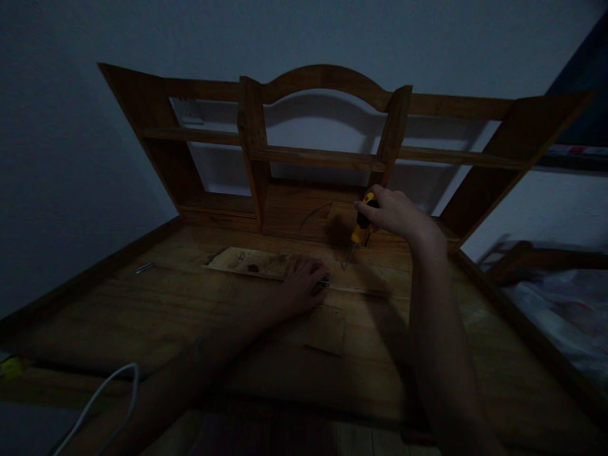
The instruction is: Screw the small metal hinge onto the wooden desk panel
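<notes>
My right hand is wrapped round the yellow-and-black handle of a screwdriver. Its shaft slants down to the left, with the tip close to a long wooden board on the desk; contact cannot be told. Just left of the tip, my left hand rests on the board, fingers bent. Its fingertips press on a small shiny metal piece, mostly hidden by them. Dark stains and a dark knot mark the board's left part. A thin square piece lies on the desk in front of my left hand.
A wooden shelf unit stands along the back of the wooden desk. Small metal rods lie at the left. A white cable loops at the front left. Clear plastic is beyond the right edge. The light is dim.
</notes>
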{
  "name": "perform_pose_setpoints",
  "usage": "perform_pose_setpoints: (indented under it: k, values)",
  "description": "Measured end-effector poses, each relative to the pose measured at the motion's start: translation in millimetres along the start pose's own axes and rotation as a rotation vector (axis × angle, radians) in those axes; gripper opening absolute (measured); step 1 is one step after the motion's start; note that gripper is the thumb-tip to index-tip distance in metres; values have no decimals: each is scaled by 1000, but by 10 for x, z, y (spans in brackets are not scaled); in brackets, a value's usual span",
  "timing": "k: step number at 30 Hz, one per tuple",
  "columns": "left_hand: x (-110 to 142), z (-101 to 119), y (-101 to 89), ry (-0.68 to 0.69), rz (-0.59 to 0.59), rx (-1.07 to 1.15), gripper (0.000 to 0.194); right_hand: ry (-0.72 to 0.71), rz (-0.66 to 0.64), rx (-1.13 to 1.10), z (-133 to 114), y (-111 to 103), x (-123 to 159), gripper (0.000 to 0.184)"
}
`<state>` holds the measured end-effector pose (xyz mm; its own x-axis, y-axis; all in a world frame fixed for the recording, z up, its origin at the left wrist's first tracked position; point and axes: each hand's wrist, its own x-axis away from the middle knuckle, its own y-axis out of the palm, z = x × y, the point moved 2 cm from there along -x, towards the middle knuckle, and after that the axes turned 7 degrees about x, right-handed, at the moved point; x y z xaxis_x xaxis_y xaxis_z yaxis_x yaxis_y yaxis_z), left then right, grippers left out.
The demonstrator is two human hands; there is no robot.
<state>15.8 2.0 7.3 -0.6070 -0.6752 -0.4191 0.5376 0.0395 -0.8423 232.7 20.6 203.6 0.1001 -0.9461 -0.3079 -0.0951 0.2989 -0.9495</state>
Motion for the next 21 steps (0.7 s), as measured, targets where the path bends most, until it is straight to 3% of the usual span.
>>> perform_pose_setpoints:
  k: [16,21]
  values:
    - [-63,17,-20,-26,-1,-21,31,-13,13,10,-43,-4,5,40]
    - [-66,-2,14,-33,18,13,38,-17,13,22,-57,12,-2,41]
